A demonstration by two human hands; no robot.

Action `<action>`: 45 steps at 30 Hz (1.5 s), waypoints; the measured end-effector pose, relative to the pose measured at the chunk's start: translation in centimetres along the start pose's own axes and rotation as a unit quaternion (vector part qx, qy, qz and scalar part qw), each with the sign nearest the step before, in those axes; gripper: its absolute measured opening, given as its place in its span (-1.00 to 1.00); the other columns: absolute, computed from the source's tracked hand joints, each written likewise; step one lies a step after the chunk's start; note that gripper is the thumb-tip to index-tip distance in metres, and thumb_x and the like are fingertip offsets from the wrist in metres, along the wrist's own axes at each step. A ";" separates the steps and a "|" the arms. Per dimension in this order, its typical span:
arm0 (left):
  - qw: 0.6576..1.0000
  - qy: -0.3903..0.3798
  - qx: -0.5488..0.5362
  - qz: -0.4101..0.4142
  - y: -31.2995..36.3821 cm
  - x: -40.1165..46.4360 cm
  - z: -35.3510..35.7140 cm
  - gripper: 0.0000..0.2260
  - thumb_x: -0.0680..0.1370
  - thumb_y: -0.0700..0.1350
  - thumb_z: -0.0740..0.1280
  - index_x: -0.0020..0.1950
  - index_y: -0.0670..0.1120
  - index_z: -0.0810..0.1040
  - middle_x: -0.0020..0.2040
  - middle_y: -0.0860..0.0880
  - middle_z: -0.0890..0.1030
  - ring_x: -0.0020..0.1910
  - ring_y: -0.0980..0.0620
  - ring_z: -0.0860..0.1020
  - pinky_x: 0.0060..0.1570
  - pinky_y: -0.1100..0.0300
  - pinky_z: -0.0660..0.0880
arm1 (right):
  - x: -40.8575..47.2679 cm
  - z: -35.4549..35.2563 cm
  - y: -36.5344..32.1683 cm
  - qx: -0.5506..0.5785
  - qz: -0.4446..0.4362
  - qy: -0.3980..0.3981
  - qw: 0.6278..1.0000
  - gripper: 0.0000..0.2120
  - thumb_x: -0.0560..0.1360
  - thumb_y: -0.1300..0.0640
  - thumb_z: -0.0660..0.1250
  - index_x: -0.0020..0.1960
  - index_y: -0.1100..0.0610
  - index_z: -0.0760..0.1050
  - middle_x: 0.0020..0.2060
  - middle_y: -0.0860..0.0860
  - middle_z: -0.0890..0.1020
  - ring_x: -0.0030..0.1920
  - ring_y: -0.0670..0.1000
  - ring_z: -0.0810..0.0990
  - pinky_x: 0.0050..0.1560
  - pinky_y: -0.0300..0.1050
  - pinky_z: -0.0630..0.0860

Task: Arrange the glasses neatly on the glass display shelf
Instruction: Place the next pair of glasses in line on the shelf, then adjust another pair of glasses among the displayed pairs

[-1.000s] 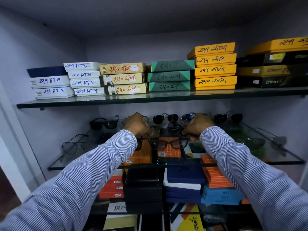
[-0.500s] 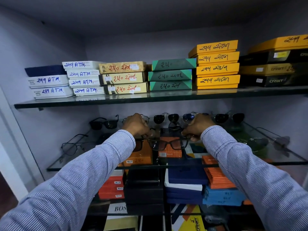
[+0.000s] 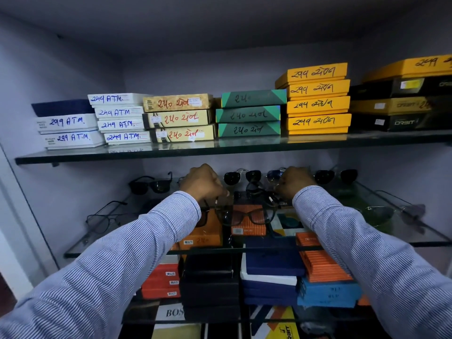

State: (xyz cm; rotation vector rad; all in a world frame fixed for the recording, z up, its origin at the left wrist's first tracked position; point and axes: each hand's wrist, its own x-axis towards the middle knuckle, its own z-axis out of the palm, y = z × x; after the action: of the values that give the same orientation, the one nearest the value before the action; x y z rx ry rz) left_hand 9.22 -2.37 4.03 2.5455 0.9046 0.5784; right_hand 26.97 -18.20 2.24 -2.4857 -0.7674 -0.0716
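Note:
Both my hands reach over the middle glass shelf point(image 3: 415, 243). My left hand point(image 3: 204, 183) and my right hand point(image 3: 294, 183) each pinch a temple of a dark-framed pair of glasses point(image 3: 247, 216), held lens-forward just above the shelf. Behind them, a row of sunglasses point(image 3: 241, 176) lines the back of the shelf, with another dark pair point(image 3: 149, 184) to the left and one more point(image 3: 336, 176) to the right. A thin wire-framed pair point(image 3: 105, 216) lies near the left wall. A pale-lensed pair point(image 3: 381, 212) lies on the right side.
The upper glass shelf point(image 3: 220, 150) carries stacked labelled boxes: white point(image 3: 73, 129), tan point(image 3: 179, 118), green point(image 3: 249, 115), yellow point(image 3: 318, 104), black and gold point(image 3: 401, 106). Below the middle shelf stand more boxes, orange point(image 3: 322, 265), blue point(image 3: 327, 293) and black point(image 3: 210, 280).
Both hands have stayed on the dark-framed glasses at nearly the same spot. The pair has barely shifted; the view has dropped slightly.

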 end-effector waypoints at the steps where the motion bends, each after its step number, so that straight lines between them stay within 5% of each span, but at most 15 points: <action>1: 1.000 -0.003 0.001 0.009 0.2 0.0 0.0 -0.83 0.38 0.01 0.60 -0.12 -0.05 0.78 -0.03 -0.04 0.76 0.05 -0.04 0.66 0.08 0.11 0.57 | 0.2 0.4 -0.1 0.002 -0.004 -0.013 1.000 -0.62 0.43 0.06 0.45 0.19 0.23 0.59 0.10 0.20 0.65 0.06 0.21 0.65 -0.04 -0.10 0.55; 5: 0.998 -0.041 -0.016 0.049 1.3 -0.8 0.2 -0.78 0.42 0.04 0.58 -0.06 -0.08 0.79 0.01 -0.03 0.77 0.08 0.01 0.66 0.02 0.18 0.51 | 0.8 1.3 -0.5 -0.022 -0.014 -0.045 0.999 -0.51 0.37 -0.04 0.46 0.24 0.15 0.55 0.19 0.12 0.60 0.14 0.17 0.61 0.06 -0.04 0.54; 9: 0.986 -0.120 0.000 0.114 2.7 -2.1 0.3 -0.70 0.45 0.15 0.53 -0.01 -0.05 0.79 -0.02 0.04 0.77 -0.11 0.17 0.62 -0.19 0.29 0.45 | 0.8 1.3 -0.4 -0.043 -0.003 -0.060 0.997 -0.46 0.44 -0.05 0.43 0.34 0.18 0.49 0.26 0.16 0.57 0.22 0.18 0.57 0.14 -0.08 0.50; 18: 0.968 -0.191 0.014 0.161 3.5 -2.2 1.2 -0.80 0.45 -0.06 0.57 0.05 -0.06 0.79 -0.02 0.06 0.76 -0.18 0.31 0.54 0.03 0.25 0.43 | 1.0 1.0 -0.3 -0.062 0.009 -0.071 0.996 -0.48 0.48 0.03 0.41 0.38 0.20 0.45 0.28 0.18 0.56 0.25 0.17 0.56 0.17 -0.10 0.48; 23: 0.971 -0.175 0.015 0.163 3.4 -2.0 1.5 -0.81 0.44 -0.08 0.57 0.04 -0.06 0.79 -0.10 0.09 0.72 -0.22 0.32 0.52 0.04 0.26 0.41 | 0.7 0.2 -0.1 -0.087 -0.012 -0.035 0.996 -0.61 0.58 0.09 0.28 0.35 0.22 0.47 0.28 0.18 0.56 0.28 0.17 0.54 0.28 -0.01 0.43; 27: 0.971 -0.176 0.016 0.161 3.4 -2.1 1.5 -0.81 0.45 -0.09 0.57 0.05 -0.06 0.79 -0.09 0.10 0.71 -0.20 0.34 0.50 0.04 0.26 0.40 | 1.2 0.3 0.7 -0.076 0.001 -0.026 0.997 -0.56 0.51 0.02 0.34 0.34 0.17 0.51 0.23 0.19 0.59 0.21 0.18 0.58 0.14 -0.05 0.52; 34: 0.984 -0.107 -0.032 0.142 3.5 -2.1 1.1 -0.79 0.51 -0.01 0.51 0.07 -0.07 0.77 0.01 0.03 0.76 -0.07 0.17 0.61 0.05 0.25 0.49 | -2.0 -1.2 1.3 -0.057 0.004 0.070 0.996 -0.85 0.50 0.20 0.35 -0.04 0.26 0.64 -0.04 0.24 0.68 -0.04 0.22 0.67 -0.08 -0.05 0.55; 38: 0.990 -0.037 -0.089 0.104 4.7 -2.0 1.6 -0.63 0.59 0.08 0.40 0.31 -0.09 0.65 0.14 -0.05 0.71 0.12 -0.01 0.63 0.07 0.21 0.45 | -5.3 -1.5 1.3 -0.090 -0.036 0.161 0.982 -0.87 0.52 0.26 0.32 -0.03 0.28 0.62 -0.04 0.24 0.64 -0.05 0.24 0.65 -0.12 -0.03 0.53; 41: 0.983 -0.022 -0.170 0.067 5.8 -1.8 1.7 -0.49 0.62 0.16 0.31 0.48 -0.10 0.49 0.25 -0.09 0.68 0.27 -0.10 0.61 0.31 0.07 0.49 | -7.5 -1.9 1.3 -0.108 -0.086 0.207 0.969 -0.88 0.52 0.27 0.33 0.00 0.25 0.63 -0.04 0.19 0.62 -0.04 0.21 0.63 -0.16 -0.02 0.53; 43: 0.973 -0.016 -0.224 0.050 6.5 -1.5 1.7 -0.51 0.61 0.20 0.28 0.43 -0.06 0.51 0.17 -0.09 0.70 0.20 -0.11 0.65 0.32 -0.04 0.52 | -8.7 -2.4 1.3 -0.109 -0.125 0.224 0.960 -0.85 0.53 0.23 0.35 0.06 0.20 0.64 0.02 0.14 0.59 0.02 0.19 0.59 -0.15 0.00 0.55; 45: 0.959 -0.021 -0.279 0.045 6.8 -1.4 1.7 -0.69 0.60 0.14 0.34 0.22 -0.03 0.60 0.12 -0.10 0.73 -0.05 -0.03 0.68 0.11 0.02 0.63 | -9.6 -2.9 1.5 -0.099 -0.167 0.232 0.953 -0.81 0.56 0.14 0.33 0.12 0.15 0.62 0.11 0.11 0.56 0.11 0.15 0.54 -0.08 0.02 0.57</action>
State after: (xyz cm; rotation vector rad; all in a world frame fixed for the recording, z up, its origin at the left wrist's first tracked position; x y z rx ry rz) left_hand 12.50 -8.56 5.42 2.0809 0.5155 0.6904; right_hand 19.99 -25.61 2.10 -2.3472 -0.9946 -0.8587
